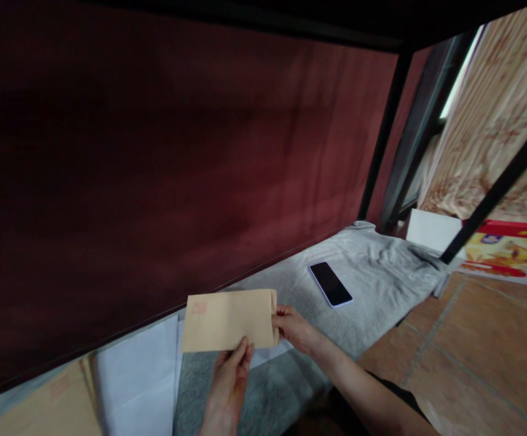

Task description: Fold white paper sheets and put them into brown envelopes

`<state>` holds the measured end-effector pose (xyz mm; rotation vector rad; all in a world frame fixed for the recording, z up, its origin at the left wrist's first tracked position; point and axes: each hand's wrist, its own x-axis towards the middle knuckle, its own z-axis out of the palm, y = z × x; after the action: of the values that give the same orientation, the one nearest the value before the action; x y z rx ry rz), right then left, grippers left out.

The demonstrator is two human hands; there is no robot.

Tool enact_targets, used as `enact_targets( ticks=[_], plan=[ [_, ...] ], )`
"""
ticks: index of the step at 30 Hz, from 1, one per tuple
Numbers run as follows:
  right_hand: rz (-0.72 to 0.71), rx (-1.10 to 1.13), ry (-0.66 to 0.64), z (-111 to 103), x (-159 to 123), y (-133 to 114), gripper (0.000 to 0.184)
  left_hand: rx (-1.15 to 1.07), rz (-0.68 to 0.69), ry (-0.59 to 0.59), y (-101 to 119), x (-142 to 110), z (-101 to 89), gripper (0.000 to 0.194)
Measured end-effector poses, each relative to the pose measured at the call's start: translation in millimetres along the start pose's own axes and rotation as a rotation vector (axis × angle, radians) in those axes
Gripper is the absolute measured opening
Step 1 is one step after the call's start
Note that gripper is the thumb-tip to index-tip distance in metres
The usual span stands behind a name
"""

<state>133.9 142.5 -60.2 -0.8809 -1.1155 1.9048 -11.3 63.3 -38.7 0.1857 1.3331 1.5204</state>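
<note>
Holding tan envelope [227, 318] above grey cloth [372, 266]: left hand [233, 369] pinches near edge, right hand [293, 327] grips open right end. Smartphone [331, 284] lies right; more envelopes [52, 406], white paper [138, 378] left.

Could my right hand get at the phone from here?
Probably yes: the phone lies uncovered on the grey cloth, with nothing visible between it and your right hand, though that hand is busy at the envelope.
</note>
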Motion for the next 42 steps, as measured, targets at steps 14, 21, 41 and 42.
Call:
enact_targets(
  ticks=[14,21,41,42],
  plan=[
    [-0.192,-0.172,-0.086,-16,-4,-19,0.045,1.311,1.195,-0.165,5,-16,-11.7,0.072],
    [-0.091,-0.191,-0.236,-30,-13,-25,0.043,1.738,1.375,-0.169,18,-4,-27.4,0.106],
    [-0.168,-0.383,-0.084,-41,-6,-15,0.029,1.817,1.302,-0.17,19,-3,-20.9,0.095],
    [-0.18,-0.389,-0.06,-42,-5,-15,0.029,1.813,1.297,-0.169,19,-2,-21.3,0.095]
  ],
)
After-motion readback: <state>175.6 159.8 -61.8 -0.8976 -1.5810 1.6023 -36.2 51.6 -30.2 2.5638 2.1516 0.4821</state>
